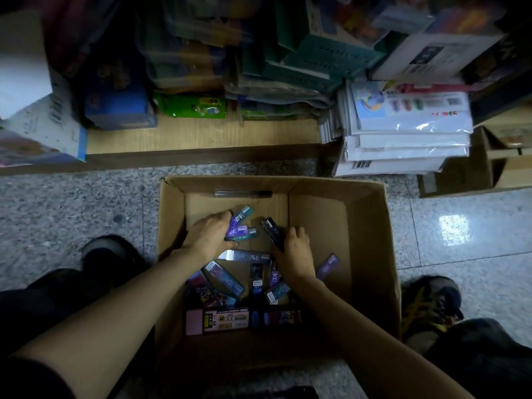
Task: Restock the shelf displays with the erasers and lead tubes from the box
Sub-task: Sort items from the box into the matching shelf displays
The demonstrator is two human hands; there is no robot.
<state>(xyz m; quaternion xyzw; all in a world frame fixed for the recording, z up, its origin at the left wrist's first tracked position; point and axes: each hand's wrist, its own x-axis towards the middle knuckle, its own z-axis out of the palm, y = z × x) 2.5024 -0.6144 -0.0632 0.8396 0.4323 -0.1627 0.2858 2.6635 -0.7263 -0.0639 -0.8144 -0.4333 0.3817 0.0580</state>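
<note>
An open cardboard box [365,234] stands on the floor between my feet. Several small lead tubes and erasers [230,279] in purple, teal and black packaging lie loose on its bottom. My left hand [208,234] is inside the box, closed around a bunch of purple and teal lead tubes [240,228]. My right hand [293,251] is also inside, gripping a dark lead tube [272,230] that sticks up to its left. A clear pen-like tube [243,193] lies along the far wall. A pink flat pack and a yellow-labelled pack [226,318] lie at the near side.
A low wooden shelf [201,136] runs across ahead, loaded with boxed toys and packets. A stack of plastic-wrapped white pads [403,139] sits at its right end, with another cardboard box [460,174] beside it. My shoes [429,306] flank the box on the speckled floor.
</note>
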